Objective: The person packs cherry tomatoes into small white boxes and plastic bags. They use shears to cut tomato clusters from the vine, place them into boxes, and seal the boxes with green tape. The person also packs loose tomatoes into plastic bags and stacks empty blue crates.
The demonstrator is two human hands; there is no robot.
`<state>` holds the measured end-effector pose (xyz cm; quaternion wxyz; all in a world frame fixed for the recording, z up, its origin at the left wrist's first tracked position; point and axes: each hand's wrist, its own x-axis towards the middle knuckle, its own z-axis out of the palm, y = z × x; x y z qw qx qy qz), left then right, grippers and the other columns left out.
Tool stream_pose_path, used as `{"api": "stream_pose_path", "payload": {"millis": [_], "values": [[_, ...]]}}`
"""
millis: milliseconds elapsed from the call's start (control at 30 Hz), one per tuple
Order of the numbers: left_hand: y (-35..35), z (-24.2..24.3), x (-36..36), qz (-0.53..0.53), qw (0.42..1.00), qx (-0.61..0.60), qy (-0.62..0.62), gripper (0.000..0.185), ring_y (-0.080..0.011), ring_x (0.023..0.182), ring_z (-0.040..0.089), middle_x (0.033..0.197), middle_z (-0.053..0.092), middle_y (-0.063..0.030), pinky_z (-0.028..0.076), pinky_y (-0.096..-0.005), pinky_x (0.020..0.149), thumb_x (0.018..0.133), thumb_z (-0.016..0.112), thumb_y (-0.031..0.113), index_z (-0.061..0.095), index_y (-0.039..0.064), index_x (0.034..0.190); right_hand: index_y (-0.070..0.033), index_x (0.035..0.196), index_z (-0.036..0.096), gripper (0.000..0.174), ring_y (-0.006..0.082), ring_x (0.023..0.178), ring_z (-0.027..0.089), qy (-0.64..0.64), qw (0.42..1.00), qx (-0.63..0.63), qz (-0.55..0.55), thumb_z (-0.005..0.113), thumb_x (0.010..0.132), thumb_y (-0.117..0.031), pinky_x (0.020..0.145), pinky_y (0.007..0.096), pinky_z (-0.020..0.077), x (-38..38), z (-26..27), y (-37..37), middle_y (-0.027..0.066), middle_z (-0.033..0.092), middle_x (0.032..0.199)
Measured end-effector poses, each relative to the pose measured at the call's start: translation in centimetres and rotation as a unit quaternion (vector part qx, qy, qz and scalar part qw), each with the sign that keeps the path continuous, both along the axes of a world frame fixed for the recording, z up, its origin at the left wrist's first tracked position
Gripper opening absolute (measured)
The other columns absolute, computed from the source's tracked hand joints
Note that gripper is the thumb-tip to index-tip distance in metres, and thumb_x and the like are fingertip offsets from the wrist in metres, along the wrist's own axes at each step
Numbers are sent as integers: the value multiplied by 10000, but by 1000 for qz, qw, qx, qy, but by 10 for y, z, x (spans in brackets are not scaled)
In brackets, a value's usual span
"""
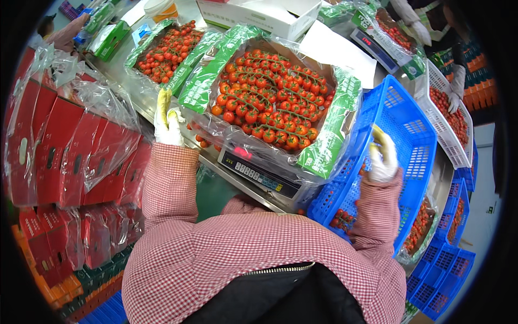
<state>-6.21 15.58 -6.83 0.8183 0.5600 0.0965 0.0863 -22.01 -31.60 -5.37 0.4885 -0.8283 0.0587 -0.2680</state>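
Observation:
A green and white cardboard box, lined with clear plastic film, rests on a digital scale with a lit red display. Rows of cherry tomatoes on the vine fill it. My left hand, in a white glove with yellowed fingers, is at the box's left side; whether it touches the film is unclear. Over the blue plastic crate to the right is my right hand, gloved alike, fingers slightly curled, with nothing visible in it. Some vine tomatoes lie in the crate's near end.
Another tomato box stands behind on the left. Flat red cartons in plastic line the left side. A white box is at the back. At right, a co-worker's gloved hand reaches into a white crate of tomatoes.

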Motion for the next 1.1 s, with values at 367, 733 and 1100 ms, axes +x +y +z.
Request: {"api": "stream_pose_path", "payload": {"millis": [367,733,1100], "values": [[-181,-4,-66,-164,652,650,-354,543,-353,1318,316,1444,346,-143,247,-460,1066,894,450,249,358,84,1404,-101,1080,653,270,81,681,556,307,942,112,-75,639,817,-160,597,240,457,-100,-150,-230,0,645,840],[-195,-1,-125,-188,745,580,-271,440,-315,1274,389,1375,418,-183,272,-401,1082,962,390,177,383,-27,1351,-27,1275,475,692,287,1025,601,566,822,-63,24,765,689,-252,897,382,478,27,-167,-146,167,634,1067],[-166,14,-155,-195,897,383,-99,455,-269,1204,467,1315,482,-170,348,-366,1032,971,398,240,393,-21,1344,-35,1229,510,592,241,1024,612,470,880,66,27,711,682,-142,890,354,494,-6,-169,-148,136,636,1105]]}}
